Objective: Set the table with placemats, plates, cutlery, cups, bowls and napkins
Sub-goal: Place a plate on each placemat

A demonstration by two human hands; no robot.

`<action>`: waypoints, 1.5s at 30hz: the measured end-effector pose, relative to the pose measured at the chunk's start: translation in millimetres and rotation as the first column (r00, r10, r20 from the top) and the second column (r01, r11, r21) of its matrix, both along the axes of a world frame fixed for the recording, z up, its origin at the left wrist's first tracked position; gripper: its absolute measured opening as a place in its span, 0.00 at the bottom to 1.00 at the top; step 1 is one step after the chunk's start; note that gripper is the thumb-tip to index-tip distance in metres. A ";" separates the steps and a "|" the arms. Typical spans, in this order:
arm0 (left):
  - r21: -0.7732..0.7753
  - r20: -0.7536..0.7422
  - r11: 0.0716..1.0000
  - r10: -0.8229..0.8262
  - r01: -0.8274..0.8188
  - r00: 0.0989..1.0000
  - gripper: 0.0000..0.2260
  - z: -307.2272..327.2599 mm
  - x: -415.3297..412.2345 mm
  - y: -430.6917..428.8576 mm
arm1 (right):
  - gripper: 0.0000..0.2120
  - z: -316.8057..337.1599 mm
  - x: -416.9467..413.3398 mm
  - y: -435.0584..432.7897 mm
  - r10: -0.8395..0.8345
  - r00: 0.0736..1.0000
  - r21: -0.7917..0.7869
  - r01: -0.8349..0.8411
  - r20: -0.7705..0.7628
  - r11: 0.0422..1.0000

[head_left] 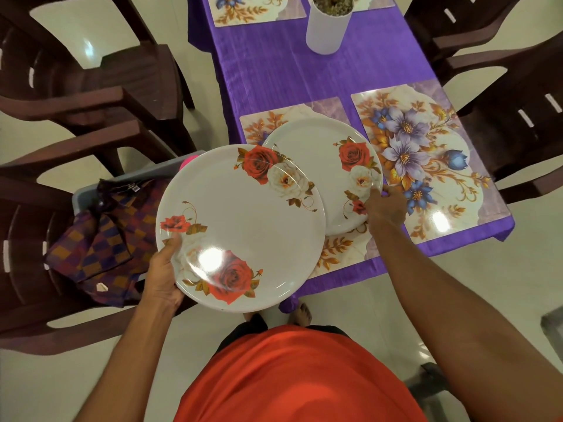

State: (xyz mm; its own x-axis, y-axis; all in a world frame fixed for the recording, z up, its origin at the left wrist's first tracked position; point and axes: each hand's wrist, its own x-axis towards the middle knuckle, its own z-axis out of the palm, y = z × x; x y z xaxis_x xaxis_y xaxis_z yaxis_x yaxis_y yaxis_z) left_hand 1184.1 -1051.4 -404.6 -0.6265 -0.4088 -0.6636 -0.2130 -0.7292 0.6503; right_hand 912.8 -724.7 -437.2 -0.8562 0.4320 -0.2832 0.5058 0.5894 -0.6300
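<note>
My left hand [164, 275] grips the near-left rim of a white plate with red roses [243, 226], held in the air over the table's near-left corner. My right hand [385, 205] pinches the near-right rim of a second rose plate [316, 166], which lies on or just above the near-left floral placemat [265, 123]. The held plate overlaps the second plate's left side. A bare floral placemat [426, 159] lies to the right. Two more placemats [253, 10] show at the far end.
The table wears a purple cloth [289, 71], with a white cup of dried flowers [327, 22] in its middle. Dark brown plastic chairs [91, 95] surround it. On the chair to my left sits a grey tray [82, 193] with checked cloth napkins [106, 239].
</note>
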 end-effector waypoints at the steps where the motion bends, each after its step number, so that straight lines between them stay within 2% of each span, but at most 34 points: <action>1: -0.009 0.007 1.000 0.007 -0.007 1.000 0.16 -1.2 0.3 -0.4 | 0.18 0.1 0.0 -0.9 -0.008 1.000 0.003 0.008 0.003 1.000; 8: -0.007 0.002 1.000 0.017 -0.017 1.000 0.14 -1.9 -1.6 2.0 | 0.21 3.3 3.6 -6.5 0.016 1.000 0.088 -0.017 0.016 0.996; 12: 0.001 0.014 1.000 0.016 -0.016 1.000 0.17 -4.9 -3.0 0.0 | 0.24 2.2 7.5 -6.0 0.069 0.997 0.125 -0.071 0.025 0.990; 16: -0.013 0.027 1.000 0.008 -0.008 1.000 0.14 -5.6 -7.0 -0.1 | 0.23 5.4 9.9 -5.0 0.090 0.996 0.135 -0.093 0.023 0.986; 19: 0.003 -0.001 1.000 -0.004 0.004 1.000 0.13 -1.9 -14.9 5.3 | 0.22 18.8 12.2 -4.6 0.072 0.997 0.161 -0.067 -0.025 0.985; 21: 0.012 -0.030 1.000 -0.010 0.011 1.000 0.14 0.5 -22.7 11.3 | 0.22 28.9 16.0 -3.9 0.072 0.991 0.173 -0.052 -0.111 0.984; 22: 0.028 -0.048 0.999 -0.021 0.022 0.999 0.14 3.4 -28.1 15.2 | 0.21 33.9 19.4 -2.8 0.082 0.985 0.132 -0.062 -0.153 0.989; 23: 0.040 -0.068 0.998 -0.036 0.039 0.997 0.17 7.8 -35.5 20.4 | 0.19 40.9 23.4 -2.6 0.089 0.980 0.005 -0.090 -0.178 0.996; 24: 0.047 -0.082 0.997 -0.051 0.055 0.995 0.22 10.4 -43.8 26.3 | 0.16 48.8 26.6 -4.1 0.094 0.982 -0.194 -0.126 -0.166 0.973; 25: 0.043 -0.091 0.997 -0.063 0.067 0.994 0.26 12.0 -52.6 32.7 | 0.15 56.4 29.8 -4.4 0.131 0.984 -0.380 -0.168 -0.120 0.909; 26: 0.031 -0.096 0.996 -0.081 0.084 0.992 0.27 13.9 -61.8 41.4 | 0.13 62.2 32.5 -2.3 0.203 0.974 -0.491 -0.226 -0.101 0.841; 27: 0.034 -0.100 0.994 -0.095 0.099 0.990 0.26 16.2 -71.5 51.2 | 0.11 68.6 34.3 1.2 0.277 0.952 -0.502 -0.305 -0.131 0.809; 28: 0.036 -0.094 0.993 -0.113 0.116 0.989 0.24 18.1 -82.6 62.2 | 0.08 71.6 33.5 8.1 0.311 0.932 -0.467 -0.362 -0.185 0.807; 30: 0.023 -0.074 0.992 -0.120 0.122 0.990 0.18 19.7 -105.7 87.2 | 0.03 75.0 23.3 27.9 0.248 0.929 -0.429 -0.349 -0.275 0.833; 32: 0.017 -0.090 0.993 -0.119 0.121 0.989 0.15 22.3 -129.2 116.6 | 0.07 75.0 1.0 57.1 0.215 0.915 -0.427 -0.354 -0.340 0.832; 34: -0.003 -0.075 0.995 -0.103 0.103 0.992 0.17 22.1 -151.5 147.9 | 0.09 71.7 -28.3 91.3 0.297 0.868 -0.347 -0.441 -0.398 0.827; 36: -0.013 -0.072 0.997 -0.070 0.070 0.995 0.24 20.1 -174.3 181.2 | 0.11 62.8 -63.6 124.7 0.382 0.828 -0.231 -0.499 -0.410 0.835; 39: -0.022 -0.051 0.999 -0.029 0.028 0.998 0.35 18.7 -207.8 231.7 | 0.05 58.8 -114.6 167.6 0.454 0.795 -0.112 -0.536 -0.403 0.837; 41: 0.044 -0.044 0.999 0.013 -0.011 0.999 0.36 12.2 -226.7 262.1 | 0.08 65.5 -146.6 195.3 0.474 0.790 -0.105 -0.549 -0.389 0.829; 43: 0.110 -0.041 0.993 0.046 -0.041 0.998 0.34 7.8 -235.2 277.3 | 0.07 70.4 -165.1 209.9 0.508 0.771 -0.094 -0.580 -0.385 0.809; 45: 0.072 0.000 0.996 0.049 -0.049 0.999 0.31 10.9 -249.5 296.9 | 0.06 75.9 -188.2 229.7 0.542 0.745 -0.085 -0.614 -0.389 0.784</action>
State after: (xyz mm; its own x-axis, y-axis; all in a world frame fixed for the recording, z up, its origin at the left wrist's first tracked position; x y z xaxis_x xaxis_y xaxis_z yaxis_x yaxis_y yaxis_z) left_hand 934.6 -754.5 -393.7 -0.6085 -0.3904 -0.6909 -0.1748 -0.7833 0.5965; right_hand 724.5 -495.0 -361.3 -0.9769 -0.2104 0.0367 -0.1485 0.5458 -0.8246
